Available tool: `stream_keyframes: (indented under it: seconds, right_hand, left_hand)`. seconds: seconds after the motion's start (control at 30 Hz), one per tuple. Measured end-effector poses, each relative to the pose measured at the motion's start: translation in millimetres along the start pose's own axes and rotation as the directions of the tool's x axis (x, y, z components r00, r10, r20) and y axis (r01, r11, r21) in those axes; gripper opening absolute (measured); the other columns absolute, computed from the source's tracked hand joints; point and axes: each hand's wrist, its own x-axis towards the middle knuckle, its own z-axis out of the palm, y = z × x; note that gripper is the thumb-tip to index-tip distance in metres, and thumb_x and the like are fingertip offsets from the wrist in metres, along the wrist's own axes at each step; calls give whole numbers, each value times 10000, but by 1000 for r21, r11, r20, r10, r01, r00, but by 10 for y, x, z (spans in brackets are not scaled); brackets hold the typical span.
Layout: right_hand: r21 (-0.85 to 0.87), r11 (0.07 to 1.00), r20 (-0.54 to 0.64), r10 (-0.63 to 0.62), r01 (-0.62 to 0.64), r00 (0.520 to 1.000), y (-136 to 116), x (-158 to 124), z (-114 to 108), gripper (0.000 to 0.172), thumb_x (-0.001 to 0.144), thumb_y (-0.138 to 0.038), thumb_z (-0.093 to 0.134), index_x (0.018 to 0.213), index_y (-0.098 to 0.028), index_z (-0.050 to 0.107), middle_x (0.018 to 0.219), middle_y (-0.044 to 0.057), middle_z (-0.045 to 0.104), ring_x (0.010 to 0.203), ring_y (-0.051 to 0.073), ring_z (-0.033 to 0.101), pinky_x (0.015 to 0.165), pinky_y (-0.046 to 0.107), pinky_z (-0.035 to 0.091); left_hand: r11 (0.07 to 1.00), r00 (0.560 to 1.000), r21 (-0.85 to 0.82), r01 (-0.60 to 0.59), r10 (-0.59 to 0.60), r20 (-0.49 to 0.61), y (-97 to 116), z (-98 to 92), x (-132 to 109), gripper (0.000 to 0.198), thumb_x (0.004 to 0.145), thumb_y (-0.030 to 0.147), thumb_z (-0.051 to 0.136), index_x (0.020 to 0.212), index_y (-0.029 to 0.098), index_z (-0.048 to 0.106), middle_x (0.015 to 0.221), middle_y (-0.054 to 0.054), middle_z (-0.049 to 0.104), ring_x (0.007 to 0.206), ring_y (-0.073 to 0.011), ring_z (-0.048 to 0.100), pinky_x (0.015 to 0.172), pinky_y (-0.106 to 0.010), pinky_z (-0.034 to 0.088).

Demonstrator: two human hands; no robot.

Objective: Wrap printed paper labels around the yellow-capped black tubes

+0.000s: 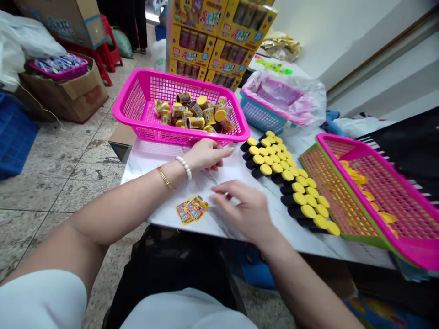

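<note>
My left hand [207, 154], with a pearl bracelet at the wrist, is over the table just in front of a pink basket [157, 133]. Its fingers are partly bent and the index finger points right; nothing shows in it. That basket holds many small labelled cups with yellow lids [202, 101]. Lower and to the right, my right hand [240, 205] has its thumb and index finger apart, with nothing visible between them. Colourful printed labels [196, 209] lie on the white table left of it. Rows of black cups with yellow lids [288, 173] stand to its right.
A pink and green basket [404, 192] with yellow pieces is at the right. Behind the cups sits a blue basket [262, 119] lined with plastic. Yellow boxes [194, 43] are stacked at the back. Cartons [78, 93] and a blue crate [15, 137] stand on the left floor.
</note>
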Motion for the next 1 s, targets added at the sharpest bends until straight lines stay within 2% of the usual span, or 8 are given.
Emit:
stream_keyframes:
  seconds: [0.17, 0.3, 0.47, 0.6, 0.7, 0.77, 0.87, 1.0]
  right_hand:
    - [-81, 995, 53, -47, 52, 997, 7, -273, 348, 80, 911, -220, 680, 834, -220, 703, 866, 70, 691, 853, 236, 635, 756, 388, 564]
    - [-6, 997, -21, 72, -72, 997, 165, -144, 67, 78, 907, -146, 628, 870, -191, 680, 850, 43, 712, 753, 173, 660, 711, 318, 547]
    - [71, 982, -122, 184, -177, 975, 408, 59, -297, 70, 839, -238, 698, 903, -212, 707, 812, 14, 723, 697, 148, 662, 679, 291, 535]
    - [419, 857, -187, 404, -300, 895, 514, 222, -279, 471, 722, -369, 790, 1138, -205, 641, 892, 19, 701, 664, 139, 651, 616, 281, 533]
    - [539, 713, -52, 560, -448, 827, 537, 270, -196, 445, 723, -507, 759, 985, -166, 643, 709, 1, 662, 511, 108, 548, 460, 227, 401]
    - [496, 701, 28, 576, -512, 817, 535, 255, -147, 401, 762, -562, 695, 803, -170, 626, 581, -18, 600, 452, 95, 467, 432, 225, 333]
    - [291, 805, -5, 542, -517, 841, 521, 197, -108, 421, 834, -551, 602, 614, -196, 552, 486, -27, 528, 441, 99, 421, 451, 241, 306]
    - [-25, 852, 88, 524, -524, 847, 517, 117, -124, 406, 885, -465, 542, 597, -190, 619, 492, 2, 571, 484, 129, 483, 512, 267, 330]
  left_hand:
    - [978, 997, 201, -53, 42, 58, -42, 29, 12, 361, 913, 239, 683, 602, 142, 527, 525, 7, 574, 417, -51, 472, 481, -209, 359]
    - [973, 997, 227, -38, 20, 78, -84, 14, 24, 338, 913, 367, 667, 679, 137, 587, 603, -20, 628, 460, -89, 535, 464, -223, 369]
    - [967, 945, 208, -150, 78, 319, -165, 29, 3, 324, 760, 425, 780, 702, 128, 664, 587, -9, 632, 504, -99, 542, 483, -210, 379]
    - [981, 969, 127, -147, 117, 216, -208, 59, 24, 260, 736, 319, 774, 621, 133, 632, 502, 25, 559, 440, -76, 456, 451, -207, 316]
    - [982, 981, 114, -148, 131, 143, -218, 66, 38, 269, 760, 297, 748, 585, 146, 611, 478, 30, 546, 413, -78, 431, 446, -219, 313]
    - [966, 981, 192, -175, 154, 119, -237, 77, 32, 290, 782, 304, 730, 560, 146, 631, 465, 21, 553, 424, -88, 448, 456, -223, 319]
    - [910, 976, 351, -220, 209, 68, -285, 99, 22, 227, 832, 298, 675, 685, 150, 764, 537, -9, 648, 509, -125, 541, 505, -233, 363]
    - [842, 967, 486, -234, 254, 25, -322, 81, 53, 114, 787, 195, 702, 768, 173, 812, 677, -33, 743, 675, -167, 644, 593, -246, 420]
